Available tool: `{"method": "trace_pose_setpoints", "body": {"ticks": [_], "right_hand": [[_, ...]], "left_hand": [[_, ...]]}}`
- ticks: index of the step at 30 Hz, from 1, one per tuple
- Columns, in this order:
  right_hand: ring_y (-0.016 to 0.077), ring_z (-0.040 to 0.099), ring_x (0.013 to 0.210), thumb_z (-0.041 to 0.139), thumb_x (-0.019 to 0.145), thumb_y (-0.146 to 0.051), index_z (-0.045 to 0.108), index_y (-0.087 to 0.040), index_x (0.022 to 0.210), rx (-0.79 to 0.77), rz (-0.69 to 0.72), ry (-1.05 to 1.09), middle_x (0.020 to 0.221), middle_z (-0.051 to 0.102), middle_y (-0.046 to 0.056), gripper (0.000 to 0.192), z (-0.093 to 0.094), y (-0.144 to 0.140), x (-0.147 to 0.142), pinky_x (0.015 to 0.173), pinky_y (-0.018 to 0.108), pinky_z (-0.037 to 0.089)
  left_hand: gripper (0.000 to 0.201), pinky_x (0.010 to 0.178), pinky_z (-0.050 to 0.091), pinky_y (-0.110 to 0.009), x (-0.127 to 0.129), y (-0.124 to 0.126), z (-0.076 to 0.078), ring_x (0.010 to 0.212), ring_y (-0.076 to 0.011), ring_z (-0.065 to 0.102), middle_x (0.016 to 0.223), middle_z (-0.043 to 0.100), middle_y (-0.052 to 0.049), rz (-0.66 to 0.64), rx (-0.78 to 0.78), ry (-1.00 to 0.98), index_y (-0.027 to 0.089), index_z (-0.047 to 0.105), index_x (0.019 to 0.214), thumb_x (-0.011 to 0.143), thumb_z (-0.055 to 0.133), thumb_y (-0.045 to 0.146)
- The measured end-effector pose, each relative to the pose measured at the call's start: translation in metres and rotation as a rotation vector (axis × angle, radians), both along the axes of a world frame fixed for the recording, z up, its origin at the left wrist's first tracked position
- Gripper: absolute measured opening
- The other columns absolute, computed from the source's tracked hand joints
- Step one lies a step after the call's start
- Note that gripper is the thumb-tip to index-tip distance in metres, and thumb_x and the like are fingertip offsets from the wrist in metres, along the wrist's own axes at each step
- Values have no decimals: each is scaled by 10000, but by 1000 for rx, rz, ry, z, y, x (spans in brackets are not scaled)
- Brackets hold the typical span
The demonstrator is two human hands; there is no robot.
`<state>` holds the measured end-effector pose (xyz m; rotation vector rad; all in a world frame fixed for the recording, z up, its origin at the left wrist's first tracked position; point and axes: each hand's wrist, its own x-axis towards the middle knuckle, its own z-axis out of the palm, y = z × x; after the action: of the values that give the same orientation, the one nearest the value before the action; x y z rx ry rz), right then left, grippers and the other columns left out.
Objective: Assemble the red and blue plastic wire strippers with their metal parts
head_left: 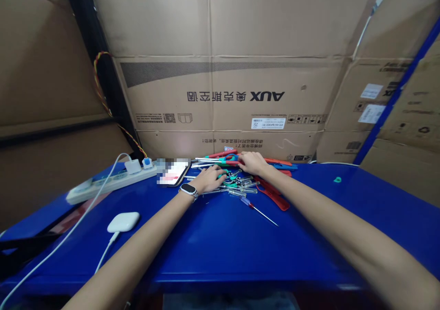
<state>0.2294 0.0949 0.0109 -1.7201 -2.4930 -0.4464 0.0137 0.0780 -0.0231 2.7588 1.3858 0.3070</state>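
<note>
A pile of small clear-handled screwdrivers lies at the back middle of the blue table. My left hand, with a band on its wrist, rests on the pile's left side, fingers stretched out and apart. Behind it, my right hand has its fingers closed around the end of a red-and-green-handled screwdriver whose shaft points left. Another red-handled screwdriver lies farther back. Red flat plastic tools and a blue one lie right of the pile. One purple-and-red-handled screwdriver lies apart in front.
A phone lies left of the pile beside a power strip with plugs and a white cable. A white earphone case sits at front left. Cardboard walls the back. A small green piece lies at right.
</note>
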Motion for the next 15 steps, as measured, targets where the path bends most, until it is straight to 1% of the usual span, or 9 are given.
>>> {"method": "trace_pose_setpoints", "body": {"ticks": [4,7,9,15], "right_hand": [[238,657,976,480,930,-340,675,-210,1056,5,7,-11,1171,669,95,266,-3,0,0,789,298,448],[241,662,958,487,929,-320,674,-198,1040,13,-3,-18,1157,668,104,249,-5,-1,-2,773,298,449],[242,659,968,483,934,-312,667,-193,1059,16,-6,-21,1168,660,115,252,-7,-3,-3,776,297,448],[239,662,967,459,947,-298,660,-204,1099,17,14,-19,1216,633,108,269,-16,-5,-10,791,302,454]], "left_hand": [[468,1031,401,-465,7,6,0,1217,-303,514,1286,532,-130,14,62,-24,180,567,1307,998,282,386],[462,1018,423,-457,17,12,-5,1191,-305,540,1267,555,-139,19,36,-21,158,595,1263,997,300,393],[451,1024,428,-429,20,13,-9,1175,-285,556,1254,569,-130,6,29,-26,162,606,1250,1000,311,393],[430,1049,417,-370,11,3,-16,1202,-239,542,1262,572,-109,-44,40,-49,184,588,1269,1017,286,357]]}}
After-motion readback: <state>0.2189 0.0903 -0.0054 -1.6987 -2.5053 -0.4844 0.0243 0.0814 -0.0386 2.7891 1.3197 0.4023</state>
